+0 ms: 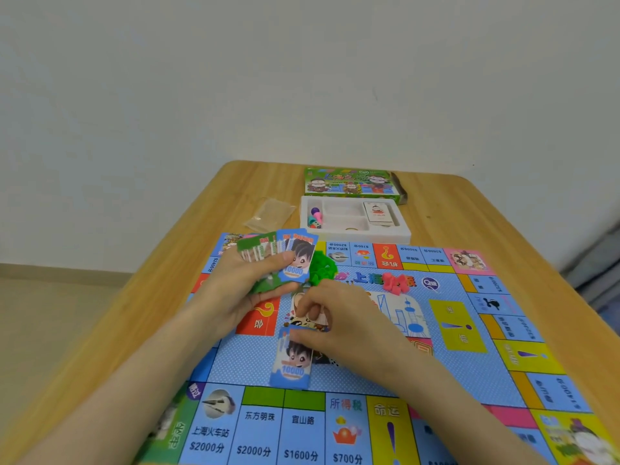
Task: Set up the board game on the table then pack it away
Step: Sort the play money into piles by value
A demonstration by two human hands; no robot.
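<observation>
Left grip (235, 292) curled round fan of banknotes (290, 256), held above game board (369, 380). Right grip (339, 317) pinches top edge of single blue banknote (292, 362) lying on board centre. Green pieces (320, 266) and red pieces (396, 283) heaped on board; white tray (355, 235) and box (352, 182) beyond, on bench (446, 209).

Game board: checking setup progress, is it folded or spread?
Spread. The game board lies flat on the table, squares showing along near, far and right edges.
</observation>
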